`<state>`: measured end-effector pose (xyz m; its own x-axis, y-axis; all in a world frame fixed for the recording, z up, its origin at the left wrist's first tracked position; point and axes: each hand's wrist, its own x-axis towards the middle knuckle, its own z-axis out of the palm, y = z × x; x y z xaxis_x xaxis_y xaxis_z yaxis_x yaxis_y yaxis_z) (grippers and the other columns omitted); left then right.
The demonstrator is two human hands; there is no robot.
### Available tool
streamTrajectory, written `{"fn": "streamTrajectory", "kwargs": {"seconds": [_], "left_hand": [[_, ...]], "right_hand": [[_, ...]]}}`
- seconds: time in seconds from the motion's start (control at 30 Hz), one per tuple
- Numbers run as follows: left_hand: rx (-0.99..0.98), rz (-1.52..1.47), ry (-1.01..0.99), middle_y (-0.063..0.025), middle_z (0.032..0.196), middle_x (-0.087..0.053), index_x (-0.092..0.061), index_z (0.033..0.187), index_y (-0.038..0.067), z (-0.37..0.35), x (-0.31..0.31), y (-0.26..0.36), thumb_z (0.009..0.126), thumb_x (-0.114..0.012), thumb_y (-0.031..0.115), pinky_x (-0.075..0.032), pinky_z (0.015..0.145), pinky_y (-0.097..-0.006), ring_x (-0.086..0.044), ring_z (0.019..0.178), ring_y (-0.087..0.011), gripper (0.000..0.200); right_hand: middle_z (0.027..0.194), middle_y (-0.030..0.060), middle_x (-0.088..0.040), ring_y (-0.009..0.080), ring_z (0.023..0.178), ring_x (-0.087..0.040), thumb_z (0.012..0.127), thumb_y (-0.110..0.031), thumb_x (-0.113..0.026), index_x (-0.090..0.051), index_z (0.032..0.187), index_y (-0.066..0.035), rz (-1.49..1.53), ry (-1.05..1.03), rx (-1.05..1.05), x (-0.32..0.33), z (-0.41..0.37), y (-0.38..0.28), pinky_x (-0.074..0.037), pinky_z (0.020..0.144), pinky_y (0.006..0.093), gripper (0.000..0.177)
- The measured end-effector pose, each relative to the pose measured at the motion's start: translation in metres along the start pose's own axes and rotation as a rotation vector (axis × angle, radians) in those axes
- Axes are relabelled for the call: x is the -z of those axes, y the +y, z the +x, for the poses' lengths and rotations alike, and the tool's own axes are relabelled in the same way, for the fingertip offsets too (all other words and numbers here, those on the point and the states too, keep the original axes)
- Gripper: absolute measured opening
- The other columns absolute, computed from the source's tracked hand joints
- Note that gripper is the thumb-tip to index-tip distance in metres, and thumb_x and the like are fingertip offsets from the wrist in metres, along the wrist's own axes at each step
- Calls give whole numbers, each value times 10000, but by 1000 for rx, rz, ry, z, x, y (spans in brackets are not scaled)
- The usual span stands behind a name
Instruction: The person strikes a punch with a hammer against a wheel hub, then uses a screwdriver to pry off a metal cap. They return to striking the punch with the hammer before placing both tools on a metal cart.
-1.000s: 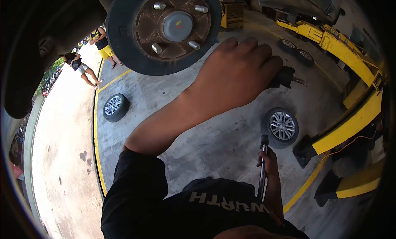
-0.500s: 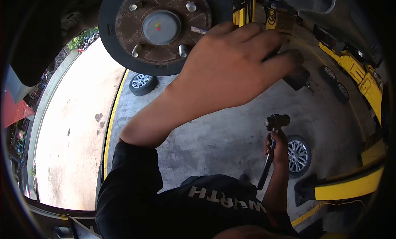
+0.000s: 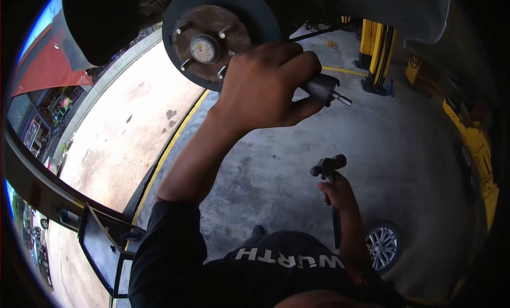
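My left hand [image 3: 263,87] is wrapped round a black cylindrical tool [image 3: 320,88], its grooved metal shank pointing right; its other end is mostly hidden behind my fingers. Beyond my knuckles is a brake disc [image 3: 261,16] around a rusty brown hub face [image 3: 215,22] with bare wheel studs and a round centre cap [image 3: 204,48]. My hand overlaps the lower right of the disc in this view. Lower right, my right hand [image 3: 340,194] grips a ball-peen hammer [image 3: 330,165] by its handle, close under the head. The hammer head is uppermost.
A wheel with silver spokes [image 3: 382,247] lies on the grey floor at lower right. Yellow lift posts [image 3: 378,56] stand at the back, with yellow equipment [image 3: 470,143] along the right. A dark wheel-arch panel [image 3: 93,32] hangs at upper left. At left is a metal-framed stand [image 3: 103,244].
My view has shifted, so the disc appears smaller and farther off. My left hand has turned, showing more of the tool's shank. The hammer has moved leftward in view and its head has tilted.
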<state>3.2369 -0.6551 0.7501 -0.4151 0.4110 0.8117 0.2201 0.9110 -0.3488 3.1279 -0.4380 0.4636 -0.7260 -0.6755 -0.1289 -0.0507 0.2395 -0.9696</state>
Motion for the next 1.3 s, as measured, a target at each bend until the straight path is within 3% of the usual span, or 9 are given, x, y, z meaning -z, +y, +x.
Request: {"fn": "streamTrajectory", "kwargs": {"seconds": [0.2, 0.33, 0.7, 0.8, 0.9, 1.03, 1.13, 1.23, 1.3], "left_hand": [[17, 131, 92, -19, 742, -621, -621, 823, 152, 9, -5, -11, 661, -806, 337, -495, 526, -362, -642, 668, -223, 308], [-7, 187, 95, -73, 782, -647, -671, 812, 103, 6, -12, -17, 590, -833, 286, -527, 587, -361, -658, 669, -261, 330], [-16, 254, 272, -60, 744, -623, -653, 769, 108, 8, -31, -22, 572, -805, 306, -476, 514, -337, -607, 596, -223, 318], [-11, 320, 292, 1, 781, -612, -580, 772, 180, 4, -36, -25, 556, -831, 432, -460, 526, -312, -634, 671, -180, 416], [-59, 295, 333, -53, 731, -610, -648, 759, 110, 6, -36, -25, 586, -801, 323, -464, 502, -339, -596, 581, -218, 314], [-53, 321, 327, -32, 739, -600, -632, 770, 143, 5, -38, -26, 583, -812, 364, -454, 507, -326, -592, 596, -199, 341], [-54, 372, 346, 6, 763, -583, -591, 780, 203, 2, -43, -30, 563, -826, 421, -434, 515, -303, -591, 635, -160, 387], [-124, 381, 383, 2, 759, -593, -613, 780, 209, -1, -44, -37, 595, -809, 389, -434, 501, -299, -588, 615, -157, 325], [-177, 400, 401, -5, 761, -614, -621, 772, 207, -3, -44, -42, 621, -796, 363, -437, 491, -293, -599, 602, -162, 279]], "right_hand": [[607, 48, -584, 178, 502, -590, 831, -180, -730, -614, 752, -24, -101, -246, -257, -37, 26, 171, -464, 496, 361, 210], [597, 58, -566, 195, 492, -574, 842, -191, -734, -613, 740, -19, 93, -296, -550, -49, 14, 227, -444, 469, 374, 234], [579, 5, -485, 160, 429, -481, 858, -192, -708, -533, 728, -103, 228, -8, -524, -15, 0, 229, -389, 411, 342, 236], [585, 6, -488, 143, 425, -480, 868, -130, -692, -520, 767, -90, 250, 40, -556, -5, -6, 236, -362, 393, 323, 203], [569, 21, -493, 155, 415, -486, 866, -143, -704, -529, 745, -77, 213, 113, -565, 3, -18, 243, -365, 392, 337, 223], [546, 39, -468, 184, 374, -463, 883, -161, -677, -519, 780, -71, 138, 111, -615, 12, -26, 293, -377, 344, 378, 209], [543, 39, -468, 191, 375, -469, 882, -144, -681, -543, 794, -54, 157, 96, -689, 15, -35, 285, -375, 343, 375, 187], [567, 46, -493, 185, 386, -478, 892, -132, -677, -565, 889, -35, -23, 24, -532, 19, -46, 257, -385, 353, 357, 148], [636, 64, -553, 164, 429, -517, 881, -142, -696, -544, 1054, -20, -30, -1, -374, 25, -57, 178, -405, 387, 337, 261]]}}
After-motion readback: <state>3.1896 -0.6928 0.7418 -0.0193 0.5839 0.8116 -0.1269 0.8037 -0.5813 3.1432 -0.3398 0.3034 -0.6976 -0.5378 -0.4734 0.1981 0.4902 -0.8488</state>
